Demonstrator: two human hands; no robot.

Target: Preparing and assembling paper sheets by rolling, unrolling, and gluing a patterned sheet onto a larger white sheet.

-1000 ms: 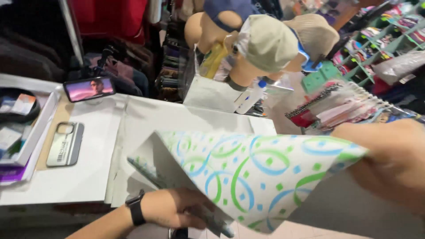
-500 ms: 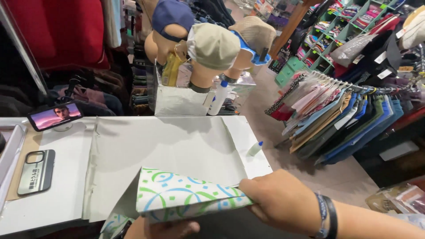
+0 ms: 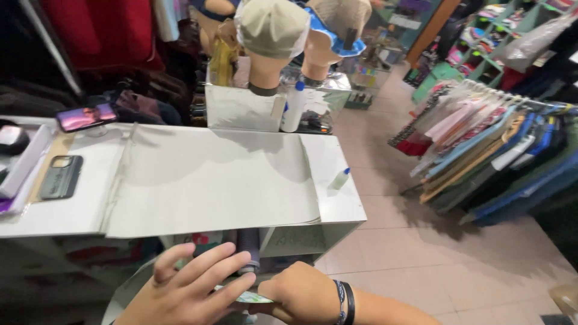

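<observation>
- Pressing down with the left hand (image 3: 192, 286), fingers spread flat over the patterned paper (image 3: 251, 297) at the near edge, below the desk (image 3: 337, 207).
- Pinching the paper's edge with the right hand (image 3: 298, 295), fingers curled closed around it.
- Showing only a green-and-white sliver of paper between both hands.
- Lying far left: a phone (image 3: 59, 176); standing near the right edge: a small glue bottle (image 3: 341, 179).
</observation>
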